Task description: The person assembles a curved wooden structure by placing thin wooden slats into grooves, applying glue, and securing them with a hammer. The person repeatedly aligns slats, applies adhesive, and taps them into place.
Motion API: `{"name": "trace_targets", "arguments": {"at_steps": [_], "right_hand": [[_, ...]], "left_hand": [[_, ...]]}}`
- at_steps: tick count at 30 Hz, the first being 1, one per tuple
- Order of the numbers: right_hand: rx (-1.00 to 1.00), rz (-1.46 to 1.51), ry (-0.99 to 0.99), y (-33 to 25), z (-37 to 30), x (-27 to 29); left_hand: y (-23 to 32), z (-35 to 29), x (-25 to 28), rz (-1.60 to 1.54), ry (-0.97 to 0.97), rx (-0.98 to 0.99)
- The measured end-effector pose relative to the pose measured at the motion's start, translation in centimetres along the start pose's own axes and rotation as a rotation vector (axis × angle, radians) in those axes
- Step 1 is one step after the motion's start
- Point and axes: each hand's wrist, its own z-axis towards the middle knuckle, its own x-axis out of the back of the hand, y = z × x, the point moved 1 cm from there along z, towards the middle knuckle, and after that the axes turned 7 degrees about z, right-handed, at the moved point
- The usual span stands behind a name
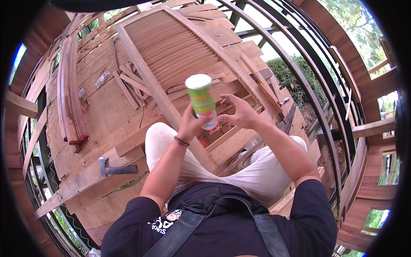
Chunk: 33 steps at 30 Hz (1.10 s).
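My left hand (192, 121) is wrapped round the lower part of a green and white cylindrical can (202, 99), which has a white end facing up and is blurred by motion. Close to the can's right side is my right hand (240, 112), its fingers apart and curved towards the can; whether a fingertip touches it I cannot tell. Beyond both hands lies a large louvred wooden panel (175, 51) with many slats in a frame. Something small and red shows just under the can, too blurred to name.
On a beam at the left rests a hammer (116, 168) with a dark handle. Loose wood strips (130, 83) lie left of the panel, and long reddish boards (68, 94) further left. Dark metal rails (299, 81) border the plank platform (100, 55) on the right.
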Motion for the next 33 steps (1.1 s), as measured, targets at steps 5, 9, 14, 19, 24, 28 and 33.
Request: {"name": "trace_targets", "arguments": {"at_steps": [5,9,14,19,24,28,33], "right_hand": [[-0.177,0.455,-0.122,-0.1,0.2,-0.6],[-0.232,0.448,-0.067,-1.2,0.1,-0.1],[-0.236,0.385,-0.108,-0.5,1.0,0.1],[-0.116,0.152,-0.131,-2.5,0.5,-0.8],[-0.174,0.116,0.145,-1.2,-0.4,-0.3],[-0.344,0.456,0.273,-2.5,-3.7,-1.9],[-0.581,0.892,0.334,-1.9,-6.7,-5.9]], "left_hand": [[-0.3,-1.1,-2.3,0.070,-0.198,0.005],[-0.8,-1.0,-2.6,0.102,-0.171,-0.015],[-2.1,-0.2,-2.3,0.170,-0.207,-0.042],[-2.1,-0.3,-2.2,0.040,-0.229,-0.007],[-2.2,1.1,0.2,-0.405,-0.038,0.049],[0.4,1.3,4.2,-0.587,0.207,-0.042],[0.0,1.7,6.1,-0.663,0.277,-0.151]]}}
